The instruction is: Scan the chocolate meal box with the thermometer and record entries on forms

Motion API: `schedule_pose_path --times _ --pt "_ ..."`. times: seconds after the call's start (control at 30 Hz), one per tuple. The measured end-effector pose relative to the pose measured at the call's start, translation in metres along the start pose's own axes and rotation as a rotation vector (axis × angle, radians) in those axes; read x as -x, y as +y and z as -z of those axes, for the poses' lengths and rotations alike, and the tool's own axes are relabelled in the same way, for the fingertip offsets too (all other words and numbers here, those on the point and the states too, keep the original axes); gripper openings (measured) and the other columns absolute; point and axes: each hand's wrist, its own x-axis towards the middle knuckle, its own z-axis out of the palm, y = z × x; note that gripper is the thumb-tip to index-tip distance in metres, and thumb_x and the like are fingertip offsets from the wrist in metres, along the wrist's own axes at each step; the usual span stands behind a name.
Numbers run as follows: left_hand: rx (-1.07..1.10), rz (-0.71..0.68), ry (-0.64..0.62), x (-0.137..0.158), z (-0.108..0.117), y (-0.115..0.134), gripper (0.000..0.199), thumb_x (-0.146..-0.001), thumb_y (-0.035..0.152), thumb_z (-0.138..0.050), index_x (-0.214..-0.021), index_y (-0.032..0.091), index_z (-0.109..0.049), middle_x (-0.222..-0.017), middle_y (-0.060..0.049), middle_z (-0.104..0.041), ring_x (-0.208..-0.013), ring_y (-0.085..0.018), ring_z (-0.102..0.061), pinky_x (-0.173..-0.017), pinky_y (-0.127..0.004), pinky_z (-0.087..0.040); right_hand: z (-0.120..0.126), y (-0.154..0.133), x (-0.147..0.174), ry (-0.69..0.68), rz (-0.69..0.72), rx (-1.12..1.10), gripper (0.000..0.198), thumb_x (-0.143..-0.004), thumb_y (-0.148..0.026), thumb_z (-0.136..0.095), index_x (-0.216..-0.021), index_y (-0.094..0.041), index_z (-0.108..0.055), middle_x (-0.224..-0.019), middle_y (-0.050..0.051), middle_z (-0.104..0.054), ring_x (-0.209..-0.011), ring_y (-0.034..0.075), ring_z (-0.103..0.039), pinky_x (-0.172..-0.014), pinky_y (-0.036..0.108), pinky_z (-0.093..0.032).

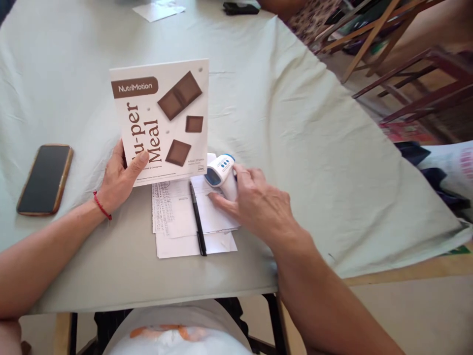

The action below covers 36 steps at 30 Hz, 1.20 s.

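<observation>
My left hand [121, 175] grips the lower left corner of a white and brown meal shake box [177, 133], thumb on its front. The box is held up and faces me, printed with chocolate pieces and "NutriMotion". My right hand [260, 202] is closed around a white and blue infrared thermometer [221, 170], beside the box's lower right corner; its handle is partly hidden by the fingers. Under both lie sheets of paper [173, 212] with handwriting, and across them rests a black pen [197, 217].
A smartphone [46, 180] in a brown case lies on the left of the cloth-covered table [314, 162]. At the far edge are a white paper [157, 11] and a black object [241, 8]. Wooden folding chairs [369, 39] stand beyond the right edge.
</observation>
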Motion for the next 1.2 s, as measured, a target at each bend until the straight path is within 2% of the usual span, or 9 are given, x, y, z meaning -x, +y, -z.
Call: schedule_pose_path --times 0.13,0.23,0.3,0.4,0.47,0.53,0.63,0.97,1.2 --pt "0.006 -0.025 -0.008 0.000 0.000 -0.001 0.062 -0.088 0.065 -0.068 -0.128 0.018 -0.056 -0.130 -0.013 -0.068 -0.122 -0.032 -0.065 -0.103 -0.045 -0.054 -0.008 0.009 -0.002 -0.047 -0.037 -0.027 0.037 -0.084 -0.053 -0.066 -0.096 -0.018 -0.069 -0.074 0.009 -0.065 -0.052 0.018 -0.051 -0.046 0.030 -0.030" --pt "0.024 -0.027 -0.007 0.000 0.000 -0.002 0.061 -0.087 0.064 -0.070 -0.126 0.019 -0.057 -0.130 -0.013 -0.068 -0.122 -0.032 -0.065 -0.104 -0.046 -0.055 -0.001 0.012 -0.009 -0.052 -0.106 -0.216 0.028 -0.081 -0.049 -0.068 -0.071 -0.023 -0.063 -0.063 0.005 -0.059 -0.054 0.018 -0.050 -0.049 0.031 -0.033" --pt "0.044 -0.033 -0.013 -0.001 -0.001 -0.001 0.063 -0.084 0.065 -0.073 -0.124 0.018 -0.057 -0.128 -0.013 -0.069 -0.120 -0.032 -0.066 -0.101 -0.046 -0.057 0.008 0.006 -0.013 0.032 -0.223 -0.479 0.022 -0.078 -0.044 -0.070 -0.072 -0.024 -0.062 -0.066 0.004 -0.061 -0.060 0.020 -0.054 -0.054 0.032 -0.040" --pt "0.058 -0.036 -0.031 -0.002 -0.001 0.001 0.066 -0.076 0.062 -0.082 -0.120 0.019 -0.056 -0.124 -0.012 -0.071 -0.115 -0.032 -0.069 -0.096 -0.045 -0.060 0.022 -0.013 -0.012 0.135 -0.381 -1.082 0.018 -0.076 -0.040 -0.069 -0.078 -0.023 -0.061 -0.073 0.002 -0.062 -0.063 0.018 -0.057 -0.059 0.034 -0.047" --pt "0.053 -0.040 -0.046 -0.003 -0.001 0.003 0.066 -0.075 0.059 -0.084 -0.119 0.020 -0.055 -0.125 -0.012 -0.071 -0.115 -0.032 -0.069 -0.095 -0.045 -0.060 0.027 -0.029 -0.006 -0.013 -0.351 -1.475 0.027 -0.074 -0.045 -0.069 -0.090 -0.023 -0.065 -0.076 0.002 -0.063 -0.062 0.018 -0.057 -0.058 0.035 -0.049" --pt "0.039 -0.047 -0.050 -0.003 -0.001 0.005 0.064 -0.075 0.057 -0.084 -0.118 0.020 -0.055 -0.125 -0.012 -0.070 -0.115 -0.032 -0.069 -0.095 -0.044 -0.061 0.026 -0.042 0.000 -0.221 -0.301 -1.627 0.031 -0.074 -0.048 -0.071 -0.088 -0.023 -0.064 -0.072 0.001 -0.061 -0.058 0.016 -0.054 -0.053 0.033 -0.047" --pt "0.026 -0.043 -0.048 -0.002 0.000 0.005 0.060 -0.077 0.054 -0.084 -0.117 0.019 -0.055 -0.122 -0.012 -0.071 -0.111 -0.031 -0.071 -0.093 -0.044 -0.061 0.019 -0.055 0.006 -0.376 -0.219 -1.641 0.031 -0.078 -0.050 -0.071 -0.076 -0.022 -0.056 -0.063 -0.002 -0.052 -0.055 0.014 -0.048 -0.049 0.029 -0.041" --pt "0.015 -0.031 -0.046 -0.002 0.000 0.004 0.062 -0.074 0.053 -0.086 -0.116 0.021 -0.054 -0.121 -0.010 -0.071 -0.111 -0.030 -0.070 -0.094 -0.044 -0.060 0.015 -0.064 0.007 -0.484 -0.257 -1.702 0.040 -0.074 -0.058 -0.076 -0.085 -0.022 -0.063 -0.074 0.000 -0.053 -0.065 0.014 -0.048 -0.059 0.029 -0.041" --pt "0.007 -0.043 -0.053 -0.003 0.000 0.004 0.061 -0.073 0.056 -0.085 -0.114 0.022 -0.054 -0.121 -0.011 -0.071 -0.110 -0.032 -0.071 -0.092 -0.046 -0.061 0.011 -0.064 0.008 -0.487 -0.291 -1.693 0.040 -0.072 -0.059 -0.075 -0.076 -0.022 -0.059 -0.069 -0.001 -0.048 -0.062 0.013 -0.042 -0.058 0.030 -0.038"
